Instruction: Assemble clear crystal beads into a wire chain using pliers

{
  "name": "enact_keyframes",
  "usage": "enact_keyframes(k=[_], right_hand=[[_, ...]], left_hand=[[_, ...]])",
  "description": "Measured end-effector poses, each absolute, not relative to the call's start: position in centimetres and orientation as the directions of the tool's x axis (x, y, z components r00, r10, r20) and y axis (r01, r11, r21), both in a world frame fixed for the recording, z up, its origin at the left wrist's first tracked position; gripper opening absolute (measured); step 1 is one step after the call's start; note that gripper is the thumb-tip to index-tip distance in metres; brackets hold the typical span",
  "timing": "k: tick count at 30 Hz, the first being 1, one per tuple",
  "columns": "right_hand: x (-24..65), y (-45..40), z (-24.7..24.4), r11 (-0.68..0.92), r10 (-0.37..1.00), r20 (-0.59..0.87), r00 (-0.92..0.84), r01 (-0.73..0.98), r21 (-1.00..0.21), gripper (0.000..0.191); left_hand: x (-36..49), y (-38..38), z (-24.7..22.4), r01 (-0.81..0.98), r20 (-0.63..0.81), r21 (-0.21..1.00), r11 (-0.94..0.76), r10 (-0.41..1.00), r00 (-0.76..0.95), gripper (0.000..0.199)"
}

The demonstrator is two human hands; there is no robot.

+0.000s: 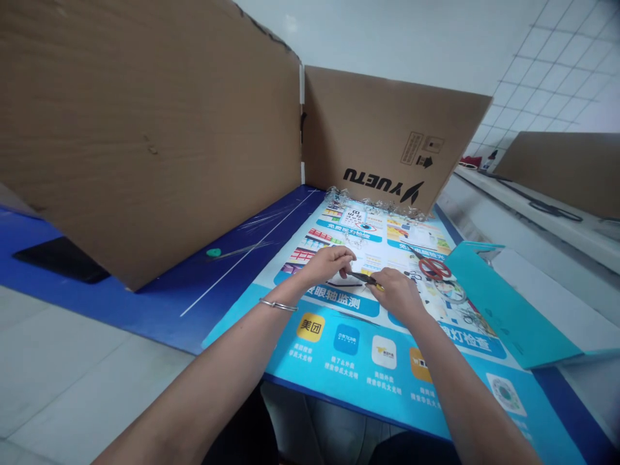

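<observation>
My right hand point(398, 294) is closed round pliers point(361, 276) with dark jaws and a bit of yellow at the handle. Their tip points left, close to the fingers of my left hand point(332, 263). Those left fingers are pinched together; whatever they hold is too small to make out. Both hands are just above a printed poster sheet point(310, 349) on the table. To the right of my right hand lie red-handled scissors point(433, 268) and a clear ring-shaped roll point(450, 292). Small clear glittering pieces point(372, 205) line the poster's far edge.
Tall cardboard panels stand at the left point(159, 129) and at the back point(387, 123). A turquoise folder or box point(513, 310) is at the right. A small green object point(213, 252) lies on the blue table surface point(232, 258). Dark scissors point(549, 208) rest on a white ledge point(571, 226).
</observation>
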State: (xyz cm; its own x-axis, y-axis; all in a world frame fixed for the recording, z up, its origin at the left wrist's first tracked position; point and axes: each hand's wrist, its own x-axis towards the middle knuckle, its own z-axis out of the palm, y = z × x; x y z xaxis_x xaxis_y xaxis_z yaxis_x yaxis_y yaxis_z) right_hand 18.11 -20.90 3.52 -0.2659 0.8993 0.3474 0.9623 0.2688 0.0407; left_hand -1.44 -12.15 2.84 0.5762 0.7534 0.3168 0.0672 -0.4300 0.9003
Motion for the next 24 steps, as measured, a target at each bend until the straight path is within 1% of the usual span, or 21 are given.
enact_keyframes(k=[2, 3, 10, 17, 20, 24], right_hand=[[18.1, -20.8, 3.3, 0.253, 0.865, 0.422, -0.271, 0.962, 0.099, 0.019], [18.2, -20.7, 3.2, 0.253, 0.852, 0.445, -0.275, 0.961, 0.110, 0.019], [18.7, -20.5, 3.0, 0.249, 0.774, 0.573, -0.270, 0.961, 0.117, 0.019], [18.3, -20.7, 2.9, 0.279, 0.760, 0.572, -0.310, 0.949, 0.145, 0.017], [18.0, -20.9, 3.1, 0.283, 0.753, 0.563, -0.341, 0.940, 0.191, 0.017], [17.3, -21.1, 3.4, 0.310, 0.735, 0.531, -0.421, 0.906, 0.289, 0.018]], left_hand=[[-1.4, -11.4, 2.3, 0.076, 0.309, 0.910, -0.408, 0.787, 0.534, 0.020], [-1.3, -11.1, 2.1, 0.080, 0.303, 0.915, -0.396, 0.803, 0.513, 0.019], [-1.2, -10.7, 1.4, 0.099, 0.284, 0.928, -0.360, 0.852, 0.439, 0.020], [-1.1, -11.2, 1.5, 0.096, 0.237, 0.947, -0.307, 0.869, 0.435, 0.017], [-1.1, -11.3, 1.4, 0.093, 0.197, 0.961, -0.262, 0.879, 0.435, 0.018], [-1.2, -11.4, 1.4, 0.090, 0.143, 0.975, -0.202, 0.887, 0.440, 0.019]])
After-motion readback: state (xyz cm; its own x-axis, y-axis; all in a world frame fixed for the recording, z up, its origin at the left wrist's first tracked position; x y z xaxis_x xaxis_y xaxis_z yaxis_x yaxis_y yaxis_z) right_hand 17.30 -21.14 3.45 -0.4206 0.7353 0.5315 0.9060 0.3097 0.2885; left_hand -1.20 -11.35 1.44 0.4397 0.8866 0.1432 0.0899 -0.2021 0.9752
